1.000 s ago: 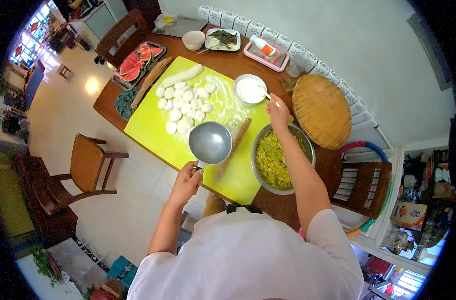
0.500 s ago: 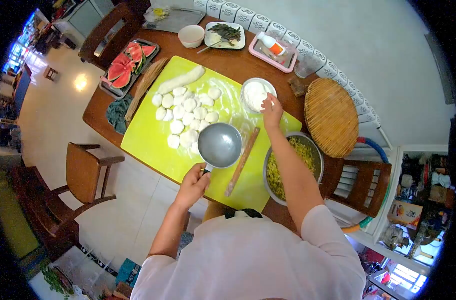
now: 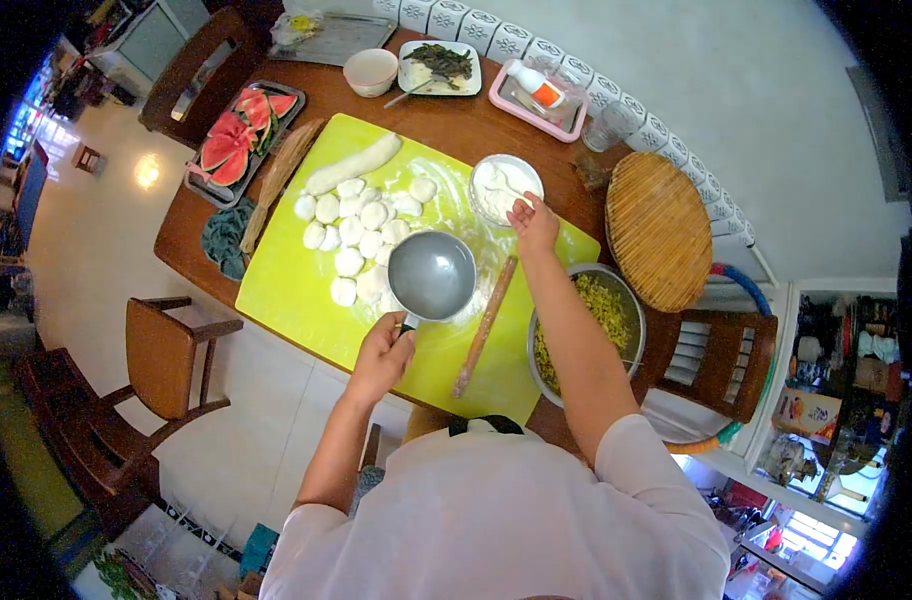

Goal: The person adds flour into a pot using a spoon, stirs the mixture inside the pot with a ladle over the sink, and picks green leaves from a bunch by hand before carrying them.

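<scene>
Head view: what do the hands hold?
— Left hand (image 3: 383,357) grips the handle of the saucepan (image 3: 432,275) over the yellow-green mat (image 3: 286,265), its fingers hiding most of the handle. The pan covers some dough pieces (image 3: 351,232).
— And the right hand (image 3: 535,226)?
— Fingers loosely parted at the flour bowl (image 3: 473,195); contact, I can't tell. That forearm hides part of the filling bowl (image 3: 533,350).

Two hands (image 3: 383,357) (image 3: 535,222), one saucepan (image 3: 432,276), one rolling pin (image 3: 486,325), one dough log (image 3: 355,165), three bowls (image 3: 371,74) (image 3: 474,192) (image 3: 641,335), one woven tray (image 3: 659,232)
</scene>
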`<state>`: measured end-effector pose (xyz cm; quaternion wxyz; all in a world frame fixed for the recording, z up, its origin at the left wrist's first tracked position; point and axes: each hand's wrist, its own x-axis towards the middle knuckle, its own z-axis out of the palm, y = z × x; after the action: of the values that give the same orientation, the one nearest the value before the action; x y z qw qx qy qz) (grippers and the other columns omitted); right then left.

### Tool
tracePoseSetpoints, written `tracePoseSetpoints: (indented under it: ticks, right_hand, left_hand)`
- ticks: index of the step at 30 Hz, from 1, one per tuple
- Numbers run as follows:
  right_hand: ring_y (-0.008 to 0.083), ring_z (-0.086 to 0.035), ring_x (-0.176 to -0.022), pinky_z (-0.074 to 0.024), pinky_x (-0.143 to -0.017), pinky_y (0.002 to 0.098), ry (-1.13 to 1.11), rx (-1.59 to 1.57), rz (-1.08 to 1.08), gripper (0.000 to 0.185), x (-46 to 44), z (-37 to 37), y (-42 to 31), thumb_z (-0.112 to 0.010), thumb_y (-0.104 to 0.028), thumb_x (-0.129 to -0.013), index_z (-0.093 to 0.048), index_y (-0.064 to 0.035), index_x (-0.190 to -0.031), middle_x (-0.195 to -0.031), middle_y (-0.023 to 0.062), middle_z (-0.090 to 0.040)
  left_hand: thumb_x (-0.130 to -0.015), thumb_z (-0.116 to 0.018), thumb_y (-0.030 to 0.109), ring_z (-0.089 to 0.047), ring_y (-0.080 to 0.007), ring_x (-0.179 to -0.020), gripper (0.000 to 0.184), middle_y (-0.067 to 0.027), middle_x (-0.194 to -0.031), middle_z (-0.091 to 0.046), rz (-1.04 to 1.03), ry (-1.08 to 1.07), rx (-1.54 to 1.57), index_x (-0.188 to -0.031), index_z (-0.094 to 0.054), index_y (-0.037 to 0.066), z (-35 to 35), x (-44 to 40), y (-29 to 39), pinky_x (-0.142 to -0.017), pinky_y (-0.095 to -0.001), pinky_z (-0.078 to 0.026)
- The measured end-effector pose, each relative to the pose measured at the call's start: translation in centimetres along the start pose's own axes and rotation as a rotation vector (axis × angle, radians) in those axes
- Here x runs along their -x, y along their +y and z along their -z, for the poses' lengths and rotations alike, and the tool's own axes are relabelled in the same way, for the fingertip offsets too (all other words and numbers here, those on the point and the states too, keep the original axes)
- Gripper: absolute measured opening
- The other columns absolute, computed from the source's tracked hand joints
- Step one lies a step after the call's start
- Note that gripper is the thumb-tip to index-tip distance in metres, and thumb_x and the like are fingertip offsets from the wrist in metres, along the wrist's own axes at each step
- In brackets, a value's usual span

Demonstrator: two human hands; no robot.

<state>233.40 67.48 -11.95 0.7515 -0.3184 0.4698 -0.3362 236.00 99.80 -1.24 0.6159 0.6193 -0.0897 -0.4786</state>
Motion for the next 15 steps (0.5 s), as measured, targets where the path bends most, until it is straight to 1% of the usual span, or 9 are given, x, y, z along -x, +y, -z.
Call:
tracePoseSetpoints:
  ticks: [7,9,12,13,15]
  right_hand:
    - [0.0171,-0.056,-0.069,-0.053,-0.066,0.0345,0.03,-0.024,-0.009,0.026,0.9,1.4,-1.3,-0.051,-0.021,-0.086,-0.057,-0.0023,-0.103,-0.079,0.0083,-0.056]
    - [0.0166,-0.056,-0.071,-0.0527,-0.069,0.0333,-0.024,-0.035,0.006,0.027,1.3,2.3,-1.5,-0.054,-0.021,-0.085,-0.058,-0.0027,-0.104,-0.079,0.0076,-0.056]
    - [0.0156,-0.056,-0.072,-0.0522,-0.07,0.0318,-0.007,-0.041,0.037,0.027,2.7,3.0,-2.3,-0.056,-0.022,-0.085,-0.059,-0.0033,-0.104,-0.079,0.0065,-0.057]
    - [0.0156,-0.056,-0.072,-0.0522,-0.07,0.0318,-0.008,-0.04,0.04,0.027,3.3,3.1,-2.9,-0.056,-0.022,-0.085,-0.059,-0.0033,-0.104,-0.079,0.0065,-0.057]
    - [0.0139,-0.056,-0.073,-0.0513,-0.069,0.0297,-0.075,-0.021,0.023,0.03,4.5,3.5,-4.1,-0.053,-0.023,-0.087,-0.057,-0.0029,-0.108,-0.078,0.0054,-0.056]
  left_hand:
    - [-0.089,-0.049,0.009,-0.041,-0.005,-0.053,0.033,0.0013,-0.063,-0.046,-0.033,-0.019,-0.059,-0.117,-0.041,-0.005,0.2,-3.0,-0.7,-0.046,-0.0209,-0.032]
    - [-0.088,-0.05,0.01,-0.041,-0.0053,-0.053,0.034,0.001,-0.063,-0.046,-0.031,-0.004,-0.071,-0.117,-0.042,-0.006,-0.1,-3.7,-0.4,-0.046,-0.0215,-0.032]
    - [-0.088,-0.05,0.01,-0.041,-0.0055,-0.052,0.033,0.0009,-0.062,-0.046,-0.03,0.03,-0.065,-0.116,-0.043,-0.007,-0.8,-4.8,-0.3,-0.045,-0.0218,-0.032]
    - [-0.088,-0.05,0.01,-0.041,-0.0056,-0.051,0.034,0.0014,-0.062,-0.046,-0.044,0.031,-0.108,-0.116,-0.043,-0.008,-1.0,-4.9,0.1,-0.044,-0.0217,-0.031]
    - [-0.088,-0.05,0.01,-0.04,-0.0056,-0.05,0.034,0.0015,-0.062,-0.046,-0.046,0.034,-0.092,-0.116,-0.044,-0.008,-1.5,-5.3,0.3,-0.044,-0.0216,-0.031]
